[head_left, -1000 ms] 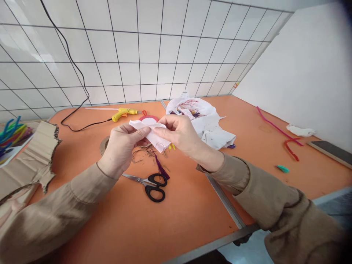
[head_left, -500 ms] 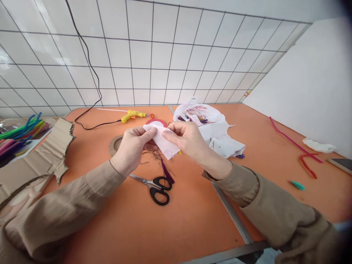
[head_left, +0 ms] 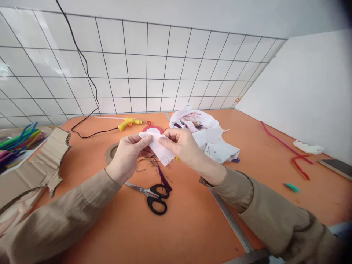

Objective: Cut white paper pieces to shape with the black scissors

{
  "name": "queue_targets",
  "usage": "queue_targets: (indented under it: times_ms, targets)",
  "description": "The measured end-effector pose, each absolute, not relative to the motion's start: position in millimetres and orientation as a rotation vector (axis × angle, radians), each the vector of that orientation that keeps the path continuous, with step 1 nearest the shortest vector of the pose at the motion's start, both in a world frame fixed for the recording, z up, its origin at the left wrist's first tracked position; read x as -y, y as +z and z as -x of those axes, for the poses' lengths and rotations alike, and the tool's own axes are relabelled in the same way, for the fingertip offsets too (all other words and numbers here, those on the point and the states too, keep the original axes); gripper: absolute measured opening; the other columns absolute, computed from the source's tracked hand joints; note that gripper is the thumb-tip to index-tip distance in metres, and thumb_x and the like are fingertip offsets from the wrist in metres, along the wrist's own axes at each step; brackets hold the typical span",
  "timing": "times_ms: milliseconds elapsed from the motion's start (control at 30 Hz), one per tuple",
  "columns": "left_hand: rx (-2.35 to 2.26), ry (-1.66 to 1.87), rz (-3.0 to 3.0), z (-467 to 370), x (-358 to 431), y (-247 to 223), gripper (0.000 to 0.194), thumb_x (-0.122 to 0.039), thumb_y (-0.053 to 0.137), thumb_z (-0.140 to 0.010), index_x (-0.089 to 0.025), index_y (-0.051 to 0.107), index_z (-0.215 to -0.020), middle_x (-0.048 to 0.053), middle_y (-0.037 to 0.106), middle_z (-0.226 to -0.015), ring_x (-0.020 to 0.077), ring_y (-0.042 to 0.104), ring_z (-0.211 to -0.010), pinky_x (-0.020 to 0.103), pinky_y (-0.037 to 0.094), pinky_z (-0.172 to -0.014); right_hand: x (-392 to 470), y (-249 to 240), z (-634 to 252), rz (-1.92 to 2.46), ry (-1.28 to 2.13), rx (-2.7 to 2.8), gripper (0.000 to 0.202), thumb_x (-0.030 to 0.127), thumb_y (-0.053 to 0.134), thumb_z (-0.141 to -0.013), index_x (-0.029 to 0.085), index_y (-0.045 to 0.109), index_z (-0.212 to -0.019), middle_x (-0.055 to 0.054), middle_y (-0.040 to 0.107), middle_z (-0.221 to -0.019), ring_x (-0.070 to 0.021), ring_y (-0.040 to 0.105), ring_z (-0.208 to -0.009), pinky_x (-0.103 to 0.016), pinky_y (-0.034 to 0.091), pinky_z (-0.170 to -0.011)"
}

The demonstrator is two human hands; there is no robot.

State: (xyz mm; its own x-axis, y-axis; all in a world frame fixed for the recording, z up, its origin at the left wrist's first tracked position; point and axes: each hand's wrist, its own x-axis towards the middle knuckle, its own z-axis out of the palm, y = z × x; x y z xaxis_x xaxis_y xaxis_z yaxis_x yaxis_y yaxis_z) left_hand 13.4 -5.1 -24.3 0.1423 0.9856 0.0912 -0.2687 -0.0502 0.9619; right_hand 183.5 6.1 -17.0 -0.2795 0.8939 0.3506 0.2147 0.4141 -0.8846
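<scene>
A small piece of white cloth or paper [head_left: 162, 149] hangs between my two hands, above the orange table. My left hand [head_left: 130, 154] pinches its left upper corner between thumb and fingers. My right hand [head_left: 183, 145] grips the upper right edge, thumb on top. A thin dark loop shows near the piece's lower end. Just behind it lies a red ring-shaped item [head_left: 154, 129] with a pale centre, partly covered. Below my hands rest black-handled scissors [head_left: 154, 194] and a purple tassel [head_left: 164, 179]. A cardboard ring [head_left: 110, 152] is partly hidden behind my left hand.
A yellow glue gun [head_left: 130, 123] with a black cord lies at the back. Right of my hands sits a white plastic bag [head_left: 214, 141] of craft bits. Torn cardboard [head_left: 41, 157] and coloured pipe cleaners [head_left: 19, 141] are at left; a red pipe cleaner [head_left: 301, 168] lies right.
The camera view has tilted up and shifted slightly right, so the table things appear lower and further left. Both hands keep their pinch on the white piece, with little visible change.
</scene>
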Motion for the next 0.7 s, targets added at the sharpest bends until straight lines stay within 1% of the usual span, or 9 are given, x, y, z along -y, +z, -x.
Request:
queue_targets:
  times_ms: [167, 333, 567, 700]
  targets:
    - [-0.896, 1.282, -1.124, -14.2, 6.3, -24.0, 0.022, -0.034, 0.082, -0.072, -0.013, 0.076, -0.07, 0.006, 0.069, -0.064, 0.0124, 0.061, -0.056, 0.023, 0.05, -0.054, -6.8, -16.6, -184.0, 0.94, 0.924, 1.759, 0.033, 0.04, 0.061, -0.08, 0.019, 0.046, -0.06, 0.005, 0.04, -0.055, -0.0077, 0.035, -0.051, -0.024, 0.026, -0.046]
    - [-0.853, 1.272, -1.089, -13.6, 5.3, -23.3, 0.025, -0.038, 0.079, -0.075, -0.013, 0.076, -0.073, 0.006, 0.069, -0.066, 0.0138, 0.062, -0.059, 0.025, 0.052, -0.057, -7.1, -15.5, -185.4, 0.946, 0.923, 1.739, 0.033, 0.039, 0.062, -0.08, 0.019, 0.045, -0.06, 0.005, 0.039, -0.055, -0.0078, 0.034, -0.051, -0.024, 0.025, -0.047]
    - [-0.846, 1.307, -1.025, -12.6, 3.8, -22.2, 0.03, -0.04, 0.078, -0.076, -0.015, 0.072, -0.063, 0.005, 0.066, -0.061, 0.0123, 0.06, -0.055, 0.023, 0.05, -0.053, -5.8, -15.3, -184.7, 0.928, 0.925, 1.763, 0.031, 0.038, 0.06, -0.081, 0.019, 0.047, -0.062, 0.004, 0.042, -0.057, -0.0081, 0.037, -0.051, -0.024, 0.028, -0.047]
    - [-0.83, 1.245, -1.047, -15.2, 4.3, -23.1, 0.028, -0.043, 0.082, -0.071, -0.015, 0.075, -0.07, 0.006, 0.069, -0.067, 0.0134, 0.061, -0.057, 0.023, 0.049, -0.05, -5.3, -15.8, -183.8, 0.958, 0.945, 1.74, 0.03, 0.038, 0.062, -0.08, 0.018, 0.049, -0.063, 0.004, 0.044, -0.056, -0.0078, 0.038, -0.051, -0.024, 0.028, -0.046]
